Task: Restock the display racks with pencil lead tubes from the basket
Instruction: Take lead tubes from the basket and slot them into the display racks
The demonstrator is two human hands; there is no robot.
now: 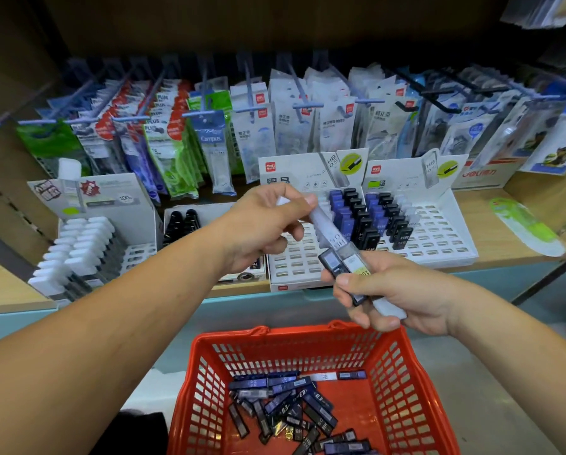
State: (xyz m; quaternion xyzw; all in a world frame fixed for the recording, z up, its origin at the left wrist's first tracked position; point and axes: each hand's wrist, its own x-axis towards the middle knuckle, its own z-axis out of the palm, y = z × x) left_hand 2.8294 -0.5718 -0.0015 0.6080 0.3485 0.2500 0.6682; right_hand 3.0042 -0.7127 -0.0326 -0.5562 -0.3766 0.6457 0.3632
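Note:
My left hand (268,224) pinches a clear white-capped lead tube (322,221) above the middle display rack (294,257). Just right of it, my right hand (393,290) grips a small bundle of lead tubes (347,270), one dark and at least one clear. The red basket (403,372) sits below my hands with several dark and blue tubes (291,405) lying loose in its bottom. The right rack (439,238) holds blue and black tubes in its left rows, with open slots beside them. A left rack (87,244) is packed with white-capped tubes.
A small tray of black tubes (183,221) sits between the left and middle racks. Packaged stationery (209,142) hangs on pegs behind the racks. A green-and-white packet (527,224) lies on the shelf at the right. The wooden shelf edge (242,290) runs above the basket.

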